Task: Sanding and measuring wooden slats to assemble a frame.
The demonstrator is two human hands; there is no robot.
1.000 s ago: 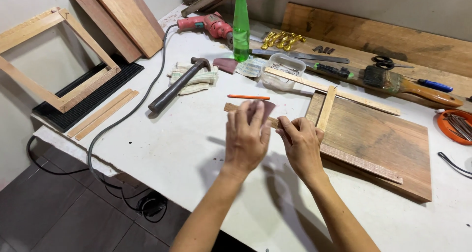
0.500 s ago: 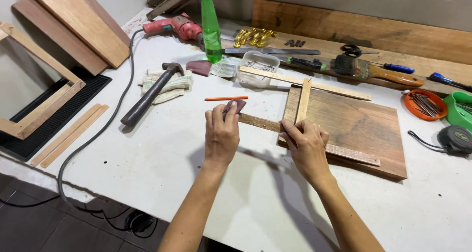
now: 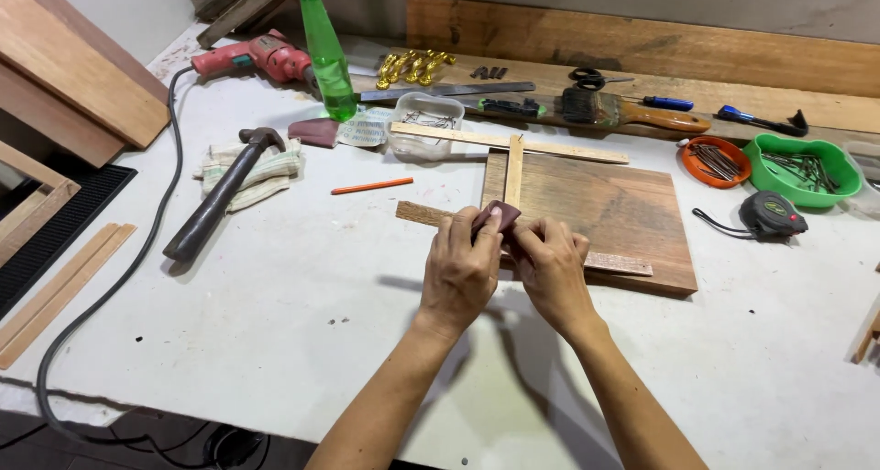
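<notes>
1. Pressing together near the middle of the head view, two hands work on one thin wooden strip [image 3: 423, 214] that lies across the white bench [image 3: 302, 323] and onto one dark wooden board [image 3: 612, 215].
2. Left hand [image 3: 461, 273]: fingers curled narrow, pinching one small reddish-brown piece of sandpaper [image 3: 495, 216] against the strip.
3. Right hand [image 3: 553, 270]: fingers bent close, fingertips touching the strip just beside the left hand; whether it also grips the sandpaper cannot be told.
4. Two pale slats lie on the board: one upright slat [image 3: 513, 170] and one long cross slat [image 3: 513, 143] over its far edge.
5. Left of the hands: one orange pencil [image 3: 371, 186], one hammer [image 3: 218, 199] resting on one folded cloth [image 3: 266, 165], one red power drill [image 3: 247, 55] with its grey cord trailing off the bench.
6. Far side: one green spray bottle [image 3: 325, 53], one clear plastic box [image 3: 426, 121], one paintbrush [image 3: 623, 112], one pair of scissors [image 3: 596, 76], one blue-handled screwdriver [image 3: 667, 103].
7. Right side: one orange round dish [image 3: 717, 162] and one green bowl [image 3: 807, 167], both holding nails, and one tape measure [image 3: 772, 215].
8. Far left edge: two thin laths [image 3: 55, 291] lying side by side.
</notes>
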